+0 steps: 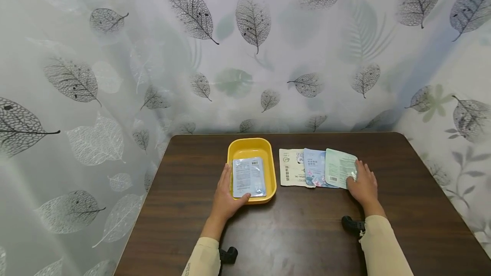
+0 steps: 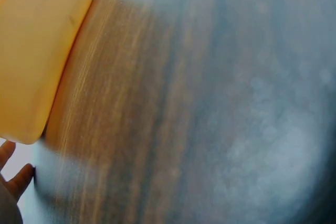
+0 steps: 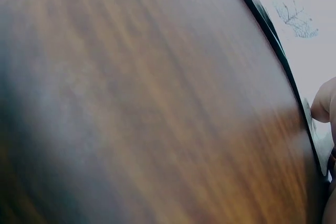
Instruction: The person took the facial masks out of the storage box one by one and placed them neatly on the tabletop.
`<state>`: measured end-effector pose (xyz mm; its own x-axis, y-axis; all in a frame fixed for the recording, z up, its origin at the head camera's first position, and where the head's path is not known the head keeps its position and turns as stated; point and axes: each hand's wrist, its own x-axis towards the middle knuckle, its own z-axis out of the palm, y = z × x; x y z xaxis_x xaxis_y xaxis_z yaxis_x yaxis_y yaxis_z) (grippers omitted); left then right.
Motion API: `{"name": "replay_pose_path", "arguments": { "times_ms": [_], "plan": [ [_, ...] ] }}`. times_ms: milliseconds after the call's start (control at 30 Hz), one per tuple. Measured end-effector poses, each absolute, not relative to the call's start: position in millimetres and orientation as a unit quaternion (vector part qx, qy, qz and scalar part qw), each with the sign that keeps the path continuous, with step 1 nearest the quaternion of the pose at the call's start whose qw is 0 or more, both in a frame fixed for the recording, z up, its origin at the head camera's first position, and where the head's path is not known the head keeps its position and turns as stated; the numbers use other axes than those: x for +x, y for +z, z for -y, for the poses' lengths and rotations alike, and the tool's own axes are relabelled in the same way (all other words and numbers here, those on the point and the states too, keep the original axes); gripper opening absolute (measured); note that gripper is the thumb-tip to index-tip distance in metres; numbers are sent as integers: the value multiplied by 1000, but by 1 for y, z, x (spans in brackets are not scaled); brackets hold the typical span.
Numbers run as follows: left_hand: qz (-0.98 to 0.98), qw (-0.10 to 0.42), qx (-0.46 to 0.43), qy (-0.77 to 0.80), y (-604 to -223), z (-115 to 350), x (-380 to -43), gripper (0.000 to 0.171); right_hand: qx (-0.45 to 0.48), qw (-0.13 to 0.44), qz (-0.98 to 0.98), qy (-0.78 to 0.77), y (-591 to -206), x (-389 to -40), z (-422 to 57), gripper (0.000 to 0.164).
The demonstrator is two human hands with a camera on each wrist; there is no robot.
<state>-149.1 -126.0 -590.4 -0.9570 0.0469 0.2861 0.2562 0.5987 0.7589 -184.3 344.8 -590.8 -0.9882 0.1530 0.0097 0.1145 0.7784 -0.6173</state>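
A yellow tray sits on the table, with a silver-blue sealed packet lying flat inside it. My left hand rests at the tray's front left corner, its fingers straight along the left side and the thumb reaching across the front rim. To the right, a cream packet, a blue packet and a pale green packet overlap in a row. At the green one's right edge lies my right hand, thumb touching its lower right part, fingers spread over the edge.
The dark wood-grain table reaches back to a leaf-patterned curtain that also hangs along both sides. A black wrist camera mount sits by the left cuff, and another black mount by the right one.
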Motion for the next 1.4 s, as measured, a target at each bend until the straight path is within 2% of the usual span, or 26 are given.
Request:
{"name": "replay_pose_path", "arguments": {
  "times_ms": [833, 1133, 1400],
  "plan": [
    [887, 119, -84, -438, -590, 128, -150, 112, -97, 40, 919, 380, -587, -186, -344, 72],
    [888, 119, -88, -435, -592, 128, -151, 113, -219, 115, 806, 538, -573, -180, -327, 71],
    [890, 119, -86, -431, -591, 128, -151, 113, -185, 165, 767, 592, -540, -188, -303, 65]
  ]
}}
